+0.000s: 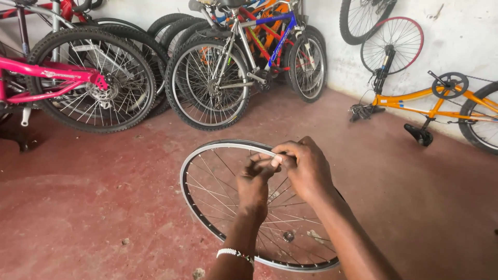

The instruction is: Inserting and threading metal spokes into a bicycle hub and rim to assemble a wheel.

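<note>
Over the red floor [104, 207], bare wheel rim [207, 207] tilted, top edge in both hands' [306, 168] grip.

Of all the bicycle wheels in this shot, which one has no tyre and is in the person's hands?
The bare silver-and-black rim standing on the red floor, held at its top by the left hand and right hand. The others carry tyres or hang on the wall.

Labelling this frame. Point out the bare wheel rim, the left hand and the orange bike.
bare wheel rim [193, 164], head view, left edge of rim
left hand [252, 184], head view, back of hand
orange bike [410, 101], head view, frame tube
</note>
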